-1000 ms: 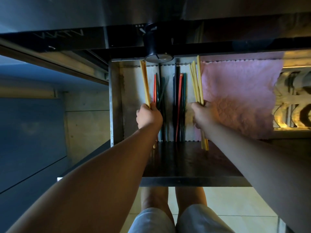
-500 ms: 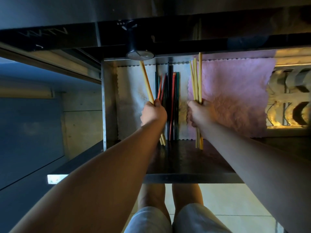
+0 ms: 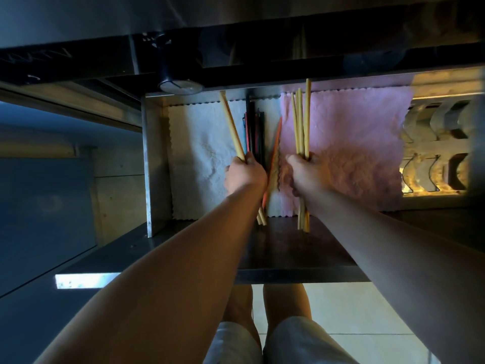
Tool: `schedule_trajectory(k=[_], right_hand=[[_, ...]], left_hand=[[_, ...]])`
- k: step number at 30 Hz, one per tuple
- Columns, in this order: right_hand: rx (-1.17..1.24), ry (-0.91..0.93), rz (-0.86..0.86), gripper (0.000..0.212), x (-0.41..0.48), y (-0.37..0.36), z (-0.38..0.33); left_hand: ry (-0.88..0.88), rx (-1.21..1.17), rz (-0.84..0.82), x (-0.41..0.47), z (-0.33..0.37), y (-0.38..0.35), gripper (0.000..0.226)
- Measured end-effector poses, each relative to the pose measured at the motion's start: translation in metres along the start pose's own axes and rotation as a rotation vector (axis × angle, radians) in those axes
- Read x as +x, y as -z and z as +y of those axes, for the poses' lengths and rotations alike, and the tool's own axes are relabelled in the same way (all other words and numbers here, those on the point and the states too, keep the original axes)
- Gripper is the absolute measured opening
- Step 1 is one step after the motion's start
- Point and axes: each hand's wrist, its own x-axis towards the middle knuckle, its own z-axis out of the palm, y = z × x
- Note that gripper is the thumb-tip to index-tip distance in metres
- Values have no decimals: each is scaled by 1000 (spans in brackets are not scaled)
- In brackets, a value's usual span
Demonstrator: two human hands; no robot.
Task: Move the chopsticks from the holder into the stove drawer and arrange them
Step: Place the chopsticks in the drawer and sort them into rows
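Observation:
The stove drawer [image 3: 154,164] stands pulled out below the stove front. My left hand [image 3: 245,174] grips a small bundle of yellow wooden chopsticks [image 3: 232,127], tilted with the far ends leaning left. My right hand [image 3: 305,174] grips a larger bundle of yellow chopsticks [image 3: 301,124] held nearly straight over the pink cloth. Between my hands, dark and coloured chopsticks [image 3: 253,132] lie lengthwise on the drawer floor, and one red chopstick [image 3: 275,145] lies slanted beside the pink cloth's edge. The holder is not in view.
A white cloth [image 3: 199,158] lines the drawer's left part and a pink cloth [image 3: 354,153] its right part. A round black stove knob [image 3: 179,80] sticks out above the drawer. The drawer's dark front panel [image 3: 288,248] is near my legs. Tiled floor lies below.
Both hands stay over the drawer with their bundles. The left bundle has tilted further left. The coloured chopsticks between my hands have shifted, and a red one now lies slanted.

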Motion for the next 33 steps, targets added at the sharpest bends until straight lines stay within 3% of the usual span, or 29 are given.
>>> schedule_trajectory(k=[5,26,33], right_hand=[[3,-24,-6,28,-1,2,-2],[-58,11,3,14,-3,0,-3],[-11,-4,-13,27,-5,-3,-3]], left_hand=[[-22,5,-11,-5,2,-5,41],[-38,-28,-44,-14,5,-8,36],[-31,-119,-56,-13,4,0,28]])
